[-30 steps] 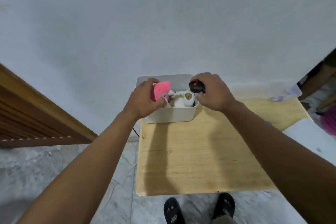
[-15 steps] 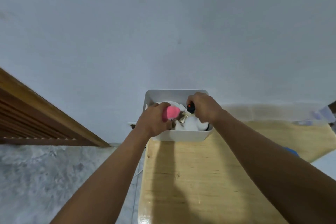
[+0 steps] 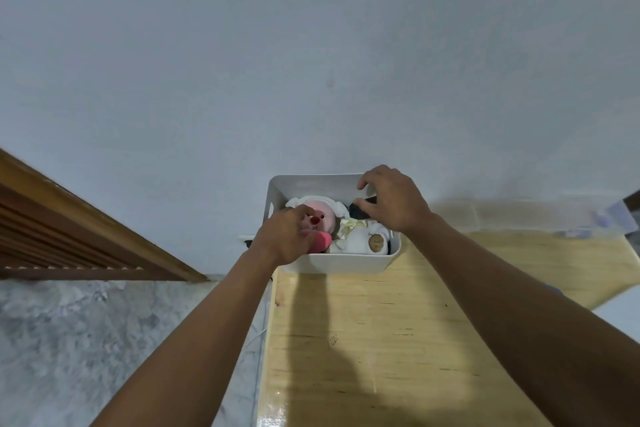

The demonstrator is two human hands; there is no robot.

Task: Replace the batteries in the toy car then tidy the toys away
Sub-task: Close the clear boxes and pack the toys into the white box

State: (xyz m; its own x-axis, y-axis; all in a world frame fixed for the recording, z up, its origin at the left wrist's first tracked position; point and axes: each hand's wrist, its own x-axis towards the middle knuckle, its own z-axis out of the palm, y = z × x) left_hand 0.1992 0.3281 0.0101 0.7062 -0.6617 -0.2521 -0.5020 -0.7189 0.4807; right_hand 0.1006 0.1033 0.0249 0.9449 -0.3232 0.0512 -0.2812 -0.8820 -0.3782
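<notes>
both forearms are bare from the wrist to the frame edge, with no sleeve showing, and the left hand (image 3: 282, 236) and right hand (image 3: 393, 203) carry no glove, ring or watch.

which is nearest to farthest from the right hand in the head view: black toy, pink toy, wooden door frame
From the right hand:
1. Black toy, in its fingers, over the right of the bin.
2. Pink toy, in the left hand, at the bin's left.
3. Wooden door frame, far left, off the table.
</notes>
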